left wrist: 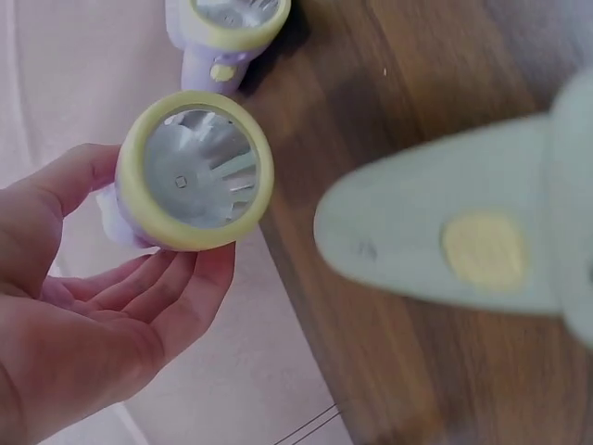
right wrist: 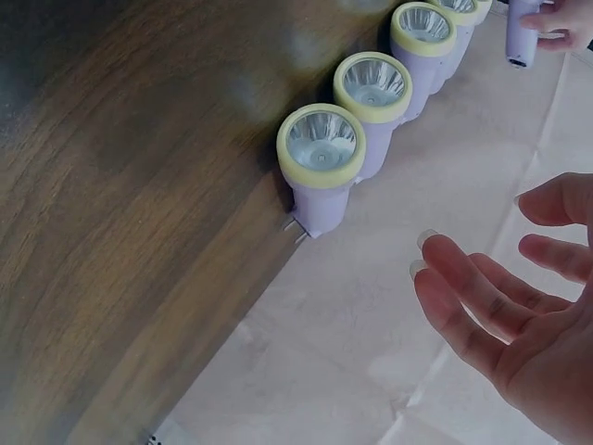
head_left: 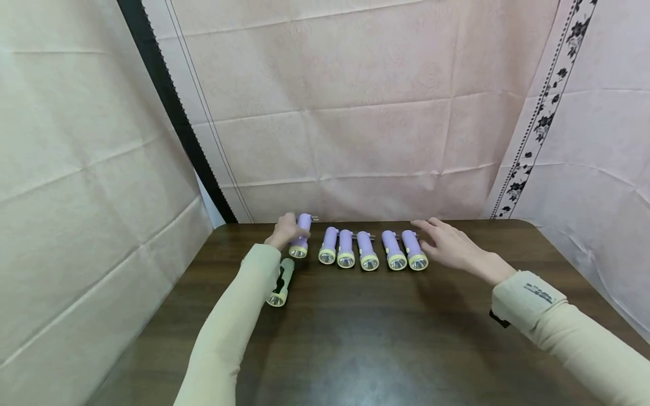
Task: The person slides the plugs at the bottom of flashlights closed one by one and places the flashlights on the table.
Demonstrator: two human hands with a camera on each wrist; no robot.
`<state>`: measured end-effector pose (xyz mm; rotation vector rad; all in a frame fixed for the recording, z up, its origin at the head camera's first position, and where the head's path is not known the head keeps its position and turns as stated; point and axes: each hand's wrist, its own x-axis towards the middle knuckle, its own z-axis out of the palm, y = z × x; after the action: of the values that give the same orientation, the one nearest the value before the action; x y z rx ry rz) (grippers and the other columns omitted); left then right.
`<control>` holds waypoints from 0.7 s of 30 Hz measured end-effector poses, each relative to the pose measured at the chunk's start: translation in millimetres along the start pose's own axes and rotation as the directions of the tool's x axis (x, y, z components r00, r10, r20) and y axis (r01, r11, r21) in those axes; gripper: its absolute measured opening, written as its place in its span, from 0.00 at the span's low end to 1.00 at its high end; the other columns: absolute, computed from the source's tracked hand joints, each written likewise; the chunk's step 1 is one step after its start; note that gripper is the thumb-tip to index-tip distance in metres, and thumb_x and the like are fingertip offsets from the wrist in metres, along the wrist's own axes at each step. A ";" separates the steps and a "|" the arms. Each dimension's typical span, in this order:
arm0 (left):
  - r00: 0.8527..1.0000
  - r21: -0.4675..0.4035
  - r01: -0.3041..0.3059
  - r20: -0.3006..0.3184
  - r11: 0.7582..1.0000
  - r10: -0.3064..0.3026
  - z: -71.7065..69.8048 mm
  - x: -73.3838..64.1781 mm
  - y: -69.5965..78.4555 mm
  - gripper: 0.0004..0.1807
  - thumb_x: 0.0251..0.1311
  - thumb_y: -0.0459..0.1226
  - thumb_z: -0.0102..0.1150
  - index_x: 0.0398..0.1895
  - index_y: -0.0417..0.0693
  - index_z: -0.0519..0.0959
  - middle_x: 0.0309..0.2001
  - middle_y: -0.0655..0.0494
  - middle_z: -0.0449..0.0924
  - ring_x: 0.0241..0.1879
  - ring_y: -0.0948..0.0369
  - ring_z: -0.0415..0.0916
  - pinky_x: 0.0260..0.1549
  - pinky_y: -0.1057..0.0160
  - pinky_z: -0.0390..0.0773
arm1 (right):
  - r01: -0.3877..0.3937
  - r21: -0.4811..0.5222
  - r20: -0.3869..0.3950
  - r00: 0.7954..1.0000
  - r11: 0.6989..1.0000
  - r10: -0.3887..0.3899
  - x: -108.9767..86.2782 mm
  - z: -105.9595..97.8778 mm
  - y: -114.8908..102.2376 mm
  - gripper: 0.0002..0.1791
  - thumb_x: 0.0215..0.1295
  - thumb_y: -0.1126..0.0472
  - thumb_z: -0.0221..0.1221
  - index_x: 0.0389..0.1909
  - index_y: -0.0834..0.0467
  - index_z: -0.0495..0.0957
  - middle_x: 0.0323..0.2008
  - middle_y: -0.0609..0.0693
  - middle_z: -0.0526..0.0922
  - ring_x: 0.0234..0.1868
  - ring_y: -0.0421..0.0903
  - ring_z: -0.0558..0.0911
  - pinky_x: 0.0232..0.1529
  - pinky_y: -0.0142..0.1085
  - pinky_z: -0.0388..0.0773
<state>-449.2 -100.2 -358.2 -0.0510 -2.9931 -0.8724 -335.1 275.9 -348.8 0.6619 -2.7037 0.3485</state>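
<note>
My left hand grips a purple flashlight with a pale yellow rim, at the left end of the row. In the left wrist view, thumb and fingers wrap the body of this flashlight, its lens toward the camera. Below that hand a pale green flashlight lies on the table, partly hidden by the sleeve. My right hand hovers beside the rightmost purple flashlight. In the right wrist view, the right hand has relaxed, spread fingers and holds nothing.
Several purple flashlights stand in a row along the far edge of the brown wooden table. Small metal prongs stick out near the tail of one. Pale cloth hangs behind the table and at both sides.
</note>
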 end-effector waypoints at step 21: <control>0.981 0.009 -0.192 0.043 0.981 0.192 -11.7 -7.2 13.2 0.28 0.48 0.34 0.66 0.55 0.36 0.73 0.48 0.40 0.80 0.46 0.48 0.79 0.44 0.54 0.80 | -0.014 0.026 0.022 1.000 1.000 0.013 8.5 0.1 1.4 0.29 0.64 0.62 0.55 0.67 0.58 0.66 0.54 0.61 0.77 0.37 0.50 0.76 0.35 0.46 0.73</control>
<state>-441.4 -95.5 -341.6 -0.3560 -2.9672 -0.8398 -342.9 273.6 -345.9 0.6588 -2.7302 0.3825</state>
